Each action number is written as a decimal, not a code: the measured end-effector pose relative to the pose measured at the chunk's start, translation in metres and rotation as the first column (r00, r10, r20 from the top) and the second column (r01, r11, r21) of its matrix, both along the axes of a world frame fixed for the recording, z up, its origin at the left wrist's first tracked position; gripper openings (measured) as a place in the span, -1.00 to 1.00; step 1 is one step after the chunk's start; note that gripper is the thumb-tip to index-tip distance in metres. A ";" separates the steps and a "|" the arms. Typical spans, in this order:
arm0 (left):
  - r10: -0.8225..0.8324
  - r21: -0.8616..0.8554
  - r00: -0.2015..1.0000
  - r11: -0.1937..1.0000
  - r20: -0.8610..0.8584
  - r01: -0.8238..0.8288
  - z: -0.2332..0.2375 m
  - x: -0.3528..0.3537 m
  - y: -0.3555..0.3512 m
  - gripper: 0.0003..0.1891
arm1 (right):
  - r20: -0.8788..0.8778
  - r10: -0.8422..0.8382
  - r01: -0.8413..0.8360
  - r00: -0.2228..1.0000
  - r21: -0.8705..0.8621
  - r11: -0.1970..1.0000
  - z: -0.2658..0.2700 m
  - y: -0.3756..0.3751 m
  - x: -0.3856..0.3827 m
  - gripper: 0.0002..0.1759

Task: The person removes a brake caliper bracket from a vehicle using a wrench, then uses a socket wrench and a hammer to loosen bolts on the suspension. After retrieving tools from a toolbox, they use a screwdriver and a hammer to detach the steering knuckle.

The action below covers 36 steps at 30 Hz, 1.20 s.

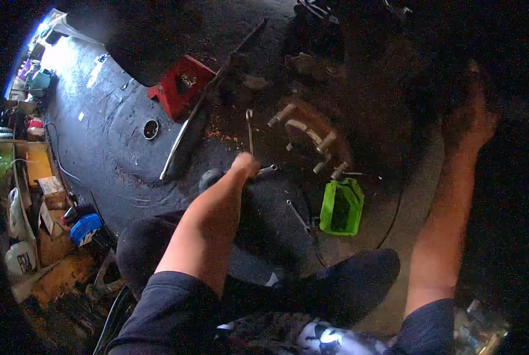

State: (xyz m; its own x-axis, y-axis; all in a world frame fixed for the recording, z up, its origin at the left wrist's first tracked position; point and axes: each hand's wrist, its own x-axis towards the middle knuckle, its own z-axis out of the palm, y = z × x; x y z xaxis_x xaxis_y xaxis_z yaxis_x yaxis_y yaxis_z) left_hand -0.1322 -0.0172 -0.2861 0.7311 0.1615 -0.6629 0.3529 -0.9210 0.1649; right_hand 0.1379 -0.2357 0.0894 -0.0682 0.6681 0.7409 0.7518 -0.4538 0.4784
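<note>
My left hand is closed in a fist around a metal wrench, whose bright end sticks out to the right of the fist. It sits just left of a rusty wheel hub with several studs. My right hand is raised against a dark surface at the right, and its fingers are lost in shadow. A slim spanner lies on the floor above my left hand.
A green plastic container stands below the hub, with another wrench beside it. A red stand and a long metal bar lie farther back. Cluttered shelves line the left. My black shoe is at the bottom.
</note>
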 end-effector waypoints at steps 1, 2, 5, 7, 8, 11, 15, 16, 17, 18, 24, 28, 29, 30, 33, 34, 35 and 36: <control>0.289 -0.143 0.957 0.946 -0.035 -0.291 -0.011 -0.012 -0.010 -0.77 | 0.030 -0.018 0.019 0.999 -0.028 0.999 0.002 -0.001 -0.003 -0.54; 0.395 -0.145 0.917 0.906 -0.051 -0.398 -0.018 -0.020 -0.019 -0.77 | 0.060 -0.034 0.037 0.998 -0.054 0.998 0.005 -0.002 -0.007 -0.54; 0.588 -0.118 0.802 0.794 -0.102 -0.597 -0.032 -0.029 -0.031 -0.73 | -0.017 -0.018 0.019 1.000 0.015 1.000 0.004 0.004 -0.019 -0.56; 0.637 -0.029 0.768 0.771 0.071 -0.636 -0.020 -0.022 -0.036 -0.71 | -0.302 0.131 -0.094 0.944 0.134 0.986 -0.002 0.006 -0.013 -0.58; 0.646 0.013 0.746 0.755 0.160 -0.656 -0.012 -0.015 -0.040 -0.70 | -0.437 0.274 -0.196 0.857 0.216 0.957 -0.005 0.005 -0.007 -0.59; 0.341 -0.060 0.911 0.940 0.231 -0.337 -0.006 0.023 -0.063 -0.66 | -0.560 0.625 -0.520 0.543 0.360 0.774 -0.003 -0.003 0.015 -0.63; 0.089 -0.213 0.985 0.975 0.146 -0.057 -0.029 0.076 -0.117 -0.66 | -0.621 0.670 -0.239 0.407 0.635 0.734 0.002 0.004 -0.007 -0.65; 0.092 -0.231 0.988 0.971 0.124 -0.061 -0.041 0.086 -0.131 -0.66 | -0.644 0.642 -0.175 0.417 0.636 0.751 0.000 0.004 -0.008 -0.66; 0.101 -0.253 0.988 0.965 0.113 -0.070 -0.054 0.097 -0.141 -0.66 | -0.668 0.613 -0.110 0.422 0.634 0.766 -0.002 0.004 -0.008 -0.65; 0.107 -0.265 0.990 0.961 0.091 -0.079 -0.068 0.101 -0.150 -0.66 | -0.615 0.435 -0.129 0.657 0.477 0.869 -0.004 0.005 -0.007 -0.65; 0.132 -0.324 0.990 0.940 0.044 -0.111 -0.101 0.100 -0.159 -0.66 | -0.657 0.713 -0.118 0.246 0.709 0.695 -0.001 0.006 -0.016 -0.58; 0.132 -0.365 0.990 0.925 0.041 -0.108 -0.086 0.076 -0.134 -0.66 | -0.497 0.288 -0.131 0.818 0.327 0.936 0.001 0.009 -0.016 -0.56; 0.130 -0.371 0.991 0.922 0.035 -0.108 -0.078 0.064 -0.128 -0.66 | -0.515 0.315 -0.159 0.797 0.324 0.932 0.002 0.009 -0.015 -0.56; 0.133 -0.378 0.990 0.920 0.040 -0.108 -0.072 0.059 -0.124 -0.66 | -0.672 0.560 -0.237 0.485 0.515 0.824 0.004 0.008 -0.015 -0.56; 0.124 -0.366 0.991 0.926 0.052 -0.097 -0.063 0.055 -0.128 -0.66 | -0.678 0.281 -0.069 0.679 0.322 0.944 0.000 0.004 -0.020 -0.56; 0.121 -0.362 0.991 0.927 0.053 -0.094 -0.063 0.062 -0.132 -0.66 | -0.701 0.309 -0.119 0.643 0.308 0.944 0.001 0.007 -0.027 -0.57; 0.125 -0.351 0.990 0.932 0.064 -0.095 -0.065 0.074 -0.138 -0.66 | -0.724 0.335 -0.167 0.603 0.295 0.941 0.002 0.011 -0.034 -0.58; 0.123 -0.342 0.990 0.935 0.063 -0.095 -0.070 0.081 -0.144 -0.66 | -0.694 0.328 -0.170 0.640 0.288 0.942 0.003 0.012 -0.035 -0.58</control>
